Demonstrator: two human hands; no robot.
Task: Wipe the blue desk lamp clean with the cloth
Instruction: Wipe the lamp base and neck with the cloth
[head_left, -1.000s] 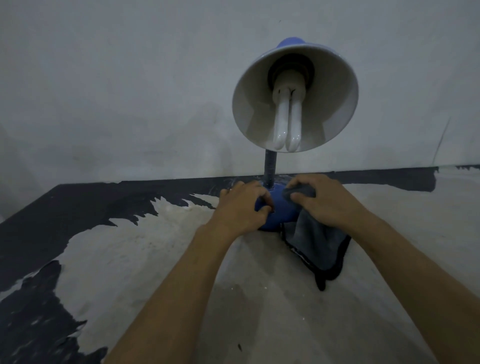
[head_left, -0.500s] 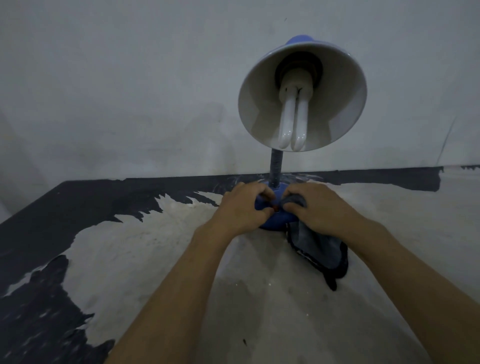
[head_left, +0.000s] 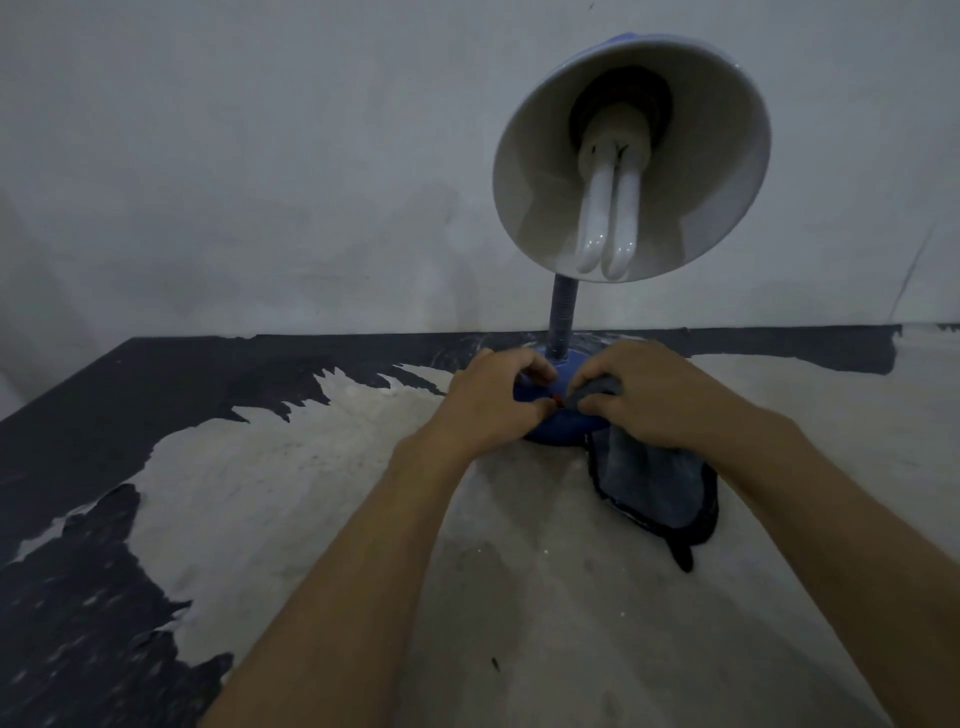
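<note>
A worn tabletop (head_left: 291, 499), its dark coating peeled to pale patches, meets a stained, greyish wall (head_left: 249, 156) beyond the fingers.

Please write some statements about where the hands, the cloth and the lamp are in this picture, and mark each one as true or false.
1. The right hand holds the cloth against the lamp base. True.
2. The left hand grips the lamp shade. False: it rests on the base, left of the cloth.
3. The bulb is visible inside the shade. True.
4. The whole cloth is bunched in the hand. False: most of it trails onto the table.
5. The lamp neck lies flat on the table. False: it stands upright from the base.
</note>
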